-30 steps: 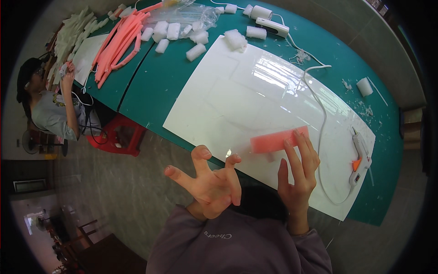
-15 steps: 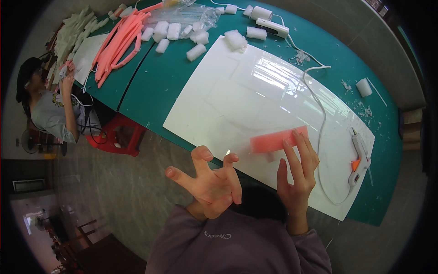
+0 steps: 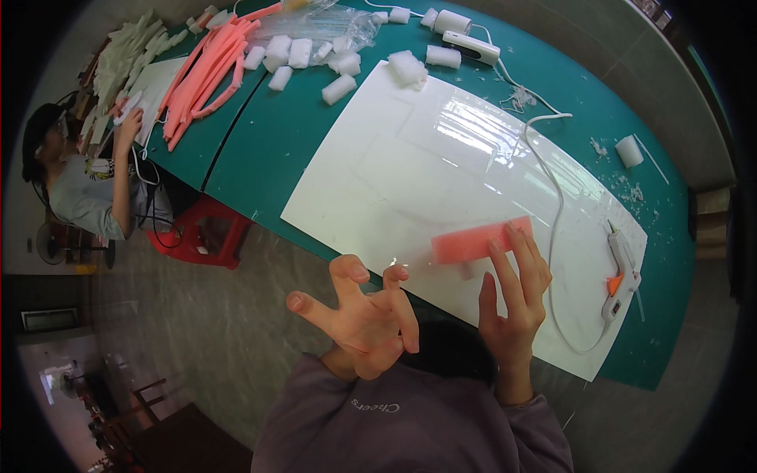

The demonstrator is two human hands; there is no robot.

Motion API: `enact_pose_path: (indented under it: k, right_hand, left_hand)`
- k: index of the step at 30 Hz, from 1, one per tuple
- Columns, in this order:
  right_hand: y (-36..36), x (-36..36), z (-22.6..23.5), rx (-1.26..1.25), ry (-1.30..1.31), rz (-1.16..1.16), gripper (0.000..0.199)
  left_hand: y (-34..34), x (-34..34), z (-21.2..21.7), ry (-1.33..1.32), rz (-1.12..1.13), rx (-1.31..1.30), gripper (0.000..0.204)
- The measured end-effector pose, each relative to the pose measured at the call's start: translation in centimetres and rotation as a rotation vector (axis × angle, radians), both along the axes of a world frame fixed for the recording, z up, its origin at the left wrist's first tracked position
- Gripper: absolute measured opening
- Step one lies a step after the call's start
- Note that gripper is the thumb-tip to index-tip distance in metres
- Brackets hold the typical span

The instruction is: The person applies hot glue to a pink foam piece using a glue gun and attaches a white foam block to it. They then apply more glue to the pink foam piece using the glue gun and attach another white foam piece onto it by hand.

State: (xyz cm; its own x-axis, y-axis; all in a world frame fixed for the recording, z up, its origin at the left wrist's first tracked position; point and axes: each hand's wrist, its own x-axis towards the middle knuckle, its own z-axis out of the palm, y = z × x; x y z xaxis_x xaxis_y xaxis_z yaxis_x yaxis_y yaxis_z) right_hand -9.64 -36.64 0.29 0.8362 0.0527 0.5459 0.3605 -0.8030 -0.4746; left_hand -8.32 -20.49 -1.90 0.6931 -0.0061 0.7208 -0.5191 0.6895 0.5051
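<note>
A flat pink foam strip is on or just above the glossy white board, close to its front edge. The outstretched fingers of my right hand reach over the strip's right end, fingertips touching it. Its thumb is apart from the foam. My left hand is in front of the board's edge, palm turned up, fingers spread and partly bent, nothing in it. To the right of my right hand, a white glue gun with an orange trigger lies on the board, its cord curving across.
White foam chunks and clear plastic wrap are at the back of the green table. Pink foam strips are piled at the far left, beside a person and a red stool. Scraps dot the right side.
My hands and the pink foam strip are almost unmoved. At the far left, the other person's head has shifted and their hand has moved slightly to the right.
</note>
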Motion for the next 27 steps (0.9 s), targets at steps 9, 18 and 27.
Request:
enact_pose_path:
  k: [9,18,27]
  right_hand:
    - [0.3,0.3,0.0,0.009,-0.013,0.018,0.043]
    - [0.2,0.1,0.5,0.009,0.012,0.025,0.043]
    - [-0.3,0.4,0.3,0.019,0.029,0.036,0.043]
  left_hand:
    - [-2.1,-0.4,3.5,-0.118,0.238,-0.069,0.099]
    - [-2.5,-1.3,6.8,-0.47,0.283,-0.079,0.047]
    - [-2.8,-1.9,5.4,-0.432,0.431,-0.081,0.082]
